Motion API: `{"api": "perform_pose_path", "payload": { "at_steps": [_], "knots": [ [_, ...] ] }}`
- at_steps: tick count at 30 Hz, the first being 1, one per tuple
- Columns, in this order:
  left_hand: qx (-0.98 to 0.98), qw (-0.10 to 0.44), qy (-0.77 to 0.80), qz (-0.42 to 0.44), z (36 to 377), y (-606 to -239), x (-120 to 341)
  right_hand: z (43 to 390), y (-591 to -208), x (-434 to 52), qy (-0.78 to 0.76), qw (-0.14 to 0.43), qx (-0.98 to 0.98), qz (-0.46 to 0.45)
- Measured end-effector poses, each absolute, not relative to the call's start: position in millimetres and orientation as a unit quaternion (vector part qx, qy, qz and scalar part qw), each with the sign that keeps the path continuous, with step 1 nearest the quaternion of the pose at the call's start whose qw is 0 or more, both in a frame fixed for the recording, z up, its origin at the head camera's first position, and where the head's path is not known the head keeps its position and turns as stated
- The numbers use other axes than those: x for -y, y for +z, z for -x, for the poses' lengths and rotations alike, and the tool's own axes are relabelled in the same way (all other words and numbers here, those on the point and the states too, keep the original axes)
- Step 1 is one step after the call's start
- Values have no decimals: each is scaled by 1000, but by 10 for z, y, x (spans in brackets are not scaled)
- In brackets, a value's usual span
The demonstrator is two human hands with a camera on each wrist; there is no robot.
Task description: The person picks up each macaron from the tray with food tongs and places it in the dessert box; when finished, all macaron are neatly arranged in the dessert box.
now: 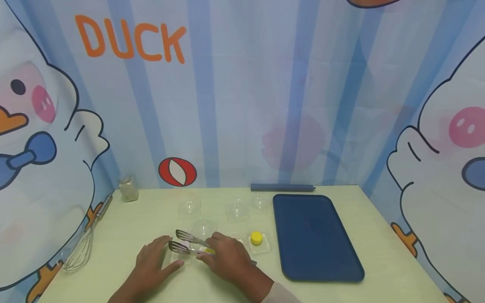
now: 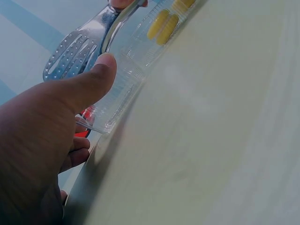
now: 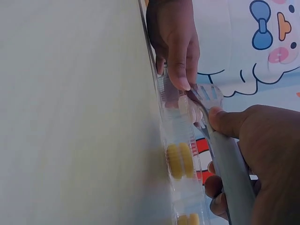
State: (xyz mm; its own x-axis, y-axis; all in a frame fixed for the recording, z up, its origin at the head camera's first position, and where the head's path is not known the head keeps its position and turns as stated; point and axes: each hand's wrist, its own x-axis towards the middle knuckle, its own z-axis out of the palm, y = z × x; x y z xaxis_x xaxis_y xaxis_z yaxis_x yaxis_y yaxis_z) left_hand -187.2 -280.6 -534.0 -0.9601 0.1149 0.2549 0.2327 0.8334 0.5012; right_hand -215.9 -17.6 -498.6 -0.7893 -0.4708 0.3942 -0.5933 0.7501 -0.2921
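Note:
My right hand (image 1: 229, 256) grips metal tongs (image 3: 229, 173), whose slotted ends point left. A pale pink macaron (image 3: 190, 108) sits between the tong ends, low over a clear plastic box (image 2: 115, 105). Around that box's left side, my left hand (image 1: 151, 261) has its thumb on the near side and its fingers on the far side. Just right of it, partly behind the tongs and right hand, lies a yellow macaron (image 3: 180, 161) in another clear box. Farther right, a second yellow macaron (image 1: 256, 238) rests in its own clear tray (image 1: 261, 249).
Several clear plastic lids (image 1: 236, 209) lie behind the hands. A dark blue tray (image 1: 318, 240) is at the right, with a blue roller-like bar (image 1: 282, 187) behind it. At the left are a whisk (image 1: 81, 248) and a small glass jar (image 1: 129, 189).

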Motion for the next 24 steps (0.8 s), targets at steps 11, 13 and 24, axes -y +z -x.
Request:
{"api": "perform_pose_path", "payload": {
  "at_steps": [11, 13, 24],
  "knots": [
    [953, 93, -276, 86, 1880, -5339, 2814, 2096, -4932, 237, 166, 129, 932, -294],
    [953, 93, -277, 86, 1881, -5337, 2812, 2087, -4915, 248, 156, 124, 935, -293],
    [959, 70, -264, 79, 1896, -5338, 2805, 2060, -4857, 286, 140, 108, 940, -292]
  ]
}}
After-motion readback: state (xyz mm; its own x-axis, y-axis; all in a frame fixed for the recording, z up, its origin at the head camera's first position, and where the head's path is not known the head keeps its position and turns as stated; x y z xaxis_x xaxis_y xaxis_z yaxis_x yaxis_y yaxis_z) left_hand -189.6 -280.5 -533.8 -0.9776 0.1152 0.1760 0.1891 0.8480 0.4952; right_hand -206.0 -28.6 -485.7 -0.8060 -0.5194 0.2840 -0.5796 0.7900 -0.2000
